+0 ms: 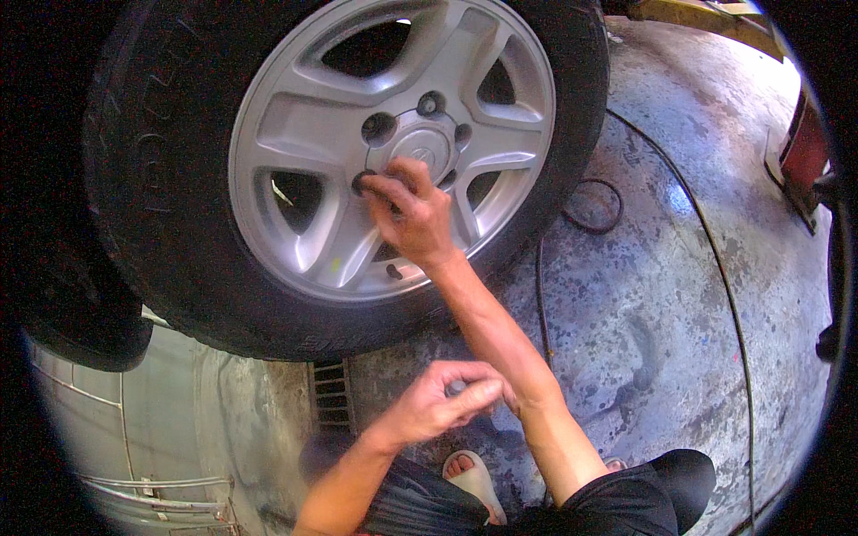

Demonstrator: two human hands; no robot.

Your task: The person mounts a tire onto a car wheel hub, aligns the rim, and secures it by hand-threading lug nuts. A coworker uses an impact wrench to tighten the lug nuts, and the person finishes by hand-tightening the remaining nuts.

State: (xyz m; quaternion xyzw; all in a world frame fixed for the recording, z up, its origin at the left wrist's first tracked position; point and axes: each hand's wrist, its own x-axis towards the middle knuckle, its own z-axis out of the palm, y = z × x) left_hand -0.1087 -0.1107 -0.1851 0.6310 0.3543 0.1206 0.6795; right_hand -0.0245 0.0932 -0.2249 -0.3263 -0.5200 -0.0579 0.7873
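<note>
A silver alloy wheel (304,125) with a black tire (170,179) fills the upper left. My right hand (413,210) is at its hub, fingers bent and pinched at the lower-left lug hole (361,181). Whatever sits between those fingertips is hidden. Beside the fingers is the round center cap (422,150). Closed in front of my right forearm, my left hand (438,402) holds a small grey metal piece, seemingly a lug nut (457,388), between thumb and fingers. In the top lug hole (431,104) a stud or nut end shows.
A black hose (715,241) curves across the stained concrete floor (626,304), with a loop near the tire. Below the tire lies a drain grate (331,393). A red metal part (804,152) stands at the right; a yellow beam (706,16) is at the top. My sandaled foot (474,482) is below.
</note>
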